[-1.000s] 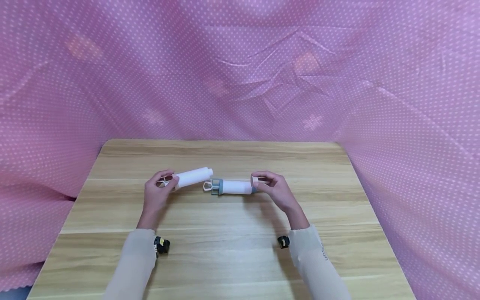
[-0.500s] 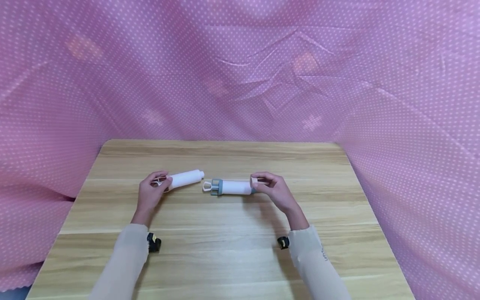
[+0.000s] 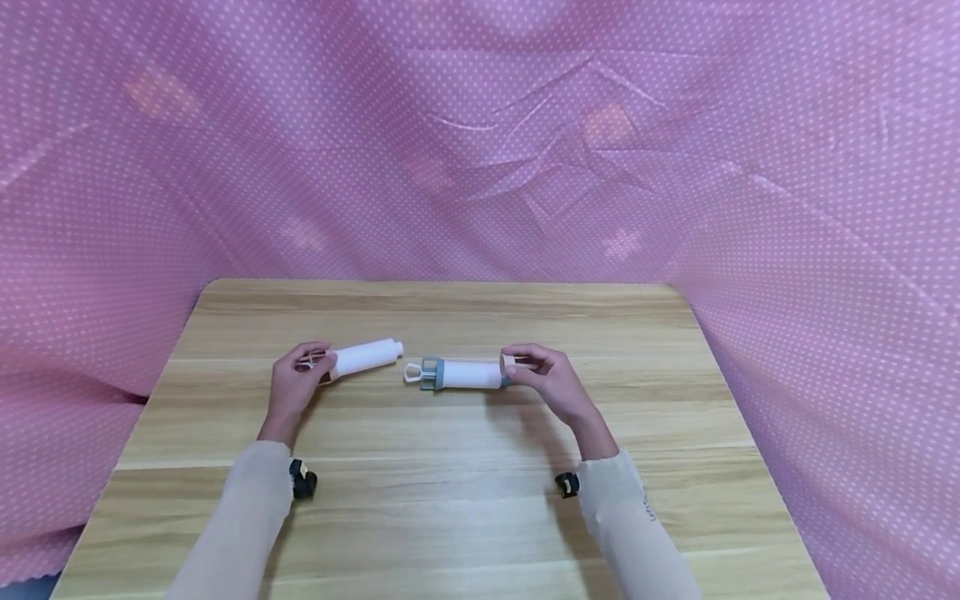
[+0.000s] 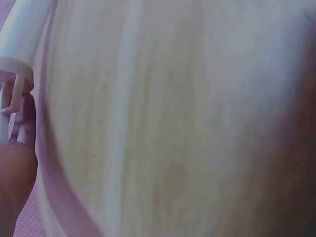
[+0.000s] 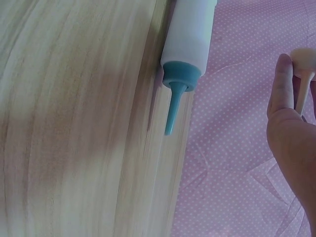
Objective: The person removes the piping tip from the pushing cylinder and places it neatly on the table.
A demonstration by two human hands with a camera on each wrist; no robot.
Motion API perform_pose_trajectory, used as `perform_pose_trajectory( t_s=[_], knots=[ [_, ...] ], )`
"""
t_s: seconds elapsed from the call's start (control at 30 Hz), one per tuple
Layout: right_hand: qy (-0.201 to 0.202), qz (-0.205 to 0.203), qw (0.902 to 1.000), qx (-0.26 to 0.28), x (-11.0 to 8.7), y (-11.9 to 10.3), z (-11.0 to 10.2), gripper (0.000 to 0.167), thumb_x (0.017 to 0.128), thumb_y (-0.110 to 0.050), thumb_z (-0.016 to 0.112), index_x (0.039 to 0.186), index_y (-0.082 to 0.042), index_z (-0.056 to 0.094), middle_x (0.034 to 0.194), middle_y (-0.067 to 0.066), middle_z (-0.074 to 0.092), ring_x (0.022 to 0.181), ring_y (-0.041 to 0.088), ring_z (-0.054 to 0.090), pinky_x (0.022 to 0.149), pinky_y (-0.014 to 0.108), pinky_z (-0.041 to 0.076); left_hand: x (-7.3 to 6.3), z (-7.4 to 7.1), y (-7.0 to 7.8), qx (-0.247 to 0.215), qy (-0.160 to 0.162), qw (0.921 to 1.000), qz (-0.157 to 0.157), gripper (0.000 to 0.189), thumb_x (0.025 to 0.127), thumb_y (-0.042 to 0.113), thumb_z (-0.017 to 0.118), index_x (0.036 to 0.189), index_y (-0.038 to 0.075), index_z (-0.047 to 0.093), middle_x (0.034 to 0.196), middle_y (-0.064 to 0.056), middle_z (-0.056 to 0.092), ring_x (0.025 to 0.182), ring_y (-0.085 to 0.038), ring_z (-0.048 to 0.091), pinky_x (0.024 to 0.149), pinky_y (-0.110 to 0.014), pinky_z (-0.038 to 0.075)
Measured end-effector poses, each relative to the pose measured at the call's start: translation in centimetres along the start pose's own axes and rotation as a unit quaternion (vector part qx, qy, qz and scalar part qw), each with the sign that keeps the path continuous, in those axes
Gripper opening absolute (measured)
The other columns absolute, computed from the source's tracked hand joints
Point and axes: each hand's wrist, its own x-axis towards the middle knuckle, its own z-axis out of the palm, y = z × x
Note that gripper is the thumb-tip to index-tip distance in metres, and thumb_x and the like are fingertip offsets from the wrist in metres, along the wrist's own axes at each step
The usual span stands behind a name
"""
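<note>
My left hand (image 3: pixel 294 387) grips the frame-like handle end of a white cylindrical tube (image 3: pixel 366 357), whose narrow neck points right. In the left wrist view only the lower part of that tube (image 4: pixel 22 34) and some fingers show. On the right, my right hand (image 3: pixel 551 379) pinches a cream nozzle cap (image 3: pixel 509 363), its thin spout pointing back toward the palm in the right wrist view. Between the hands lies a second white tube (image 3: pixel 468 375) with a teal frame and a pale loop at its left end. Its teal nozzle (image 5: pixel 181 76) shows in the right wrist view.
A wood-grain table (image 3: pixel 450 517) carries both tubes' surroundings, its far edge running behind the hands. Pink dotted cloth (image 3: pixel 480 167) hangs at the back and both sides. Small black devices (image 3: pixel 303 480) sit at the sleeves' cuffs.
My left hand has drawn the white tube to the left, widening the distance from the right hand. The right hand with the nozzle cap and the teal-ended tube stay put.
</note>
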Motion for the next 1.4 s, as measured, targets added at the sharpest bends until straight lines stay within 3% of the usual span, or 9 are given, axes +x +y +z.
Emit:
perform_pose_trajectory(
  t_s=[0.3,0.5,0.73,0.9,0.97,1.13,1.23,1.4],
  knots=[
    [-0.007,-0.003,0.9999,-0.008,0.1,-0.2,0.1,0.034,0.094,-0.003,0.070,0.126,0.008,0.065,0.121,0.020,0.065,0.100,0.018,0.065,0.094,0.054,0.054,0.1,0.1,-1.1,0.022,0.020,0.9993,0.021,0.035,0.093,0.025,0.076,0.118,0.001,0.072,0.091,0.018,0.064,0.087,-0.005,0.058,0.077,-0.017,0.045],
    [-0.011,-0.003,0.9999,-0.008,0.2,-0.4,0.2,0.034,0.094,-0.004,0.070,0.126,0.008,0.064,0.120,0.017,0.065,0.100,0.019,0.065,0.093,0.052,0.055,0.2,0.1,-1.0,0.043,0.016,0.9985,0.030,0.033,0.094,0.026,0.075,0.116,0.001,0.073,0.091,0.011,0.064,0.086,-0.006,0.057,0.076,-0.018,0.045],
    [-0.016,-0.020,0.9997,0.001,0.3,-0.3,0.2,0.035,0.094,-0.001,0.069,0.126,0.012,0.062,0.119,0.018,0.066,0.099,0.017,0.066,0.084,0.030,0.058,0.1,0.0,-1.0,0.064,-0.001,0.9975,0.029,0.037,0.097,0.031,0.071,0.121,0.003,0.071,0.102,-0.003,0.065,0.090,-0.009,0.055,0.078,-0.019,0.044],
    [-0.016,-0.015,0.9998,0.000,0.4,-0.3,0.1,0.035,0.094,-0.003,0.069,0.126,0.009,0.063,0.120,0.019,0.065,0.101,0.018,0.065,0.086,0.036,0.059,0.1,-0.1,-0.9,0.067,-0.006,0.9968,0.043,0.036,0.098,0.029,0.069,0.122,0.002,0.070,0.106,-0.006,0.065,0.093,-0.011,0.054,0.079,-0.021,0.043],
    [-0.017,-0.014,0.9998,-0.001,0.4,-0.3,0.0,0.035,0.095,-0.004,0.069,0.127,0.009,0.063,0.121,0.020,0.064,0.102,0.019,0.065,0.090,0.046,0.058,0.1,-0.1,-0.8,0.066,-0.008,0.9967,0.046,0.037,0.099,0.029,0.068,0.125,0.002,0.068,0.110,-0.009,0.066,0.094,-0.011,0.054,0.081,-0.021,0.043],
    [-0.014,-0.007,0.9999,-0.002,0.5,-0.3,-0.1,0.035,0.095,-0.003,0.069,0.128,0.009,0.063,0.122,0.021,0.064,0.100,0.018,0.065,0.094,0.058,0.052,0.1,-0.8,0.0,0.067,-0.020,0.9965,0.046,0.042,0.100,0.028,0.066,0.133,0.002,0.062,0.132,-0.022,0.060,0.110,-0.028,0.060,0.100,-0.041,0.045],
    [-0.011,-0.003,0.9999,-0.007,0.6,-0.3,-0.2,0.034,0.096,-0.004,0.068,0.128,0.008,0.063,0.121,0.022,0.064,0.099,0.018,0.065,0.093,0.052,0.055,-0.1,-1.0,0.7,0.065,-0.022,0.9965,0.049,0.044,0.101,0.027,0.064,0.137,0.003,0.059,0.144,-0.024,0.049,0.122,-0.041,0.055,0.106,-0.057,0.040],
    [-0.011,-0.002,0.9999,-0.011,0.7,-0.5,-0.2,0.035,0.096,-0.005,0.068,0.128,0.008,0.063,0.120,0.020,0.065,0.099,0.018,0.065,0.092,0.049,0.056,-0.8,-0.9,2.2,0.048,-0.028,0.9963,0.066,0.046,0.101,0.026,0.063,0.142,0.005,0.056,0.154,-0.022,0.037,0.133,-0.045,0.044,0.110,-0.062,0.035]
  ],
)
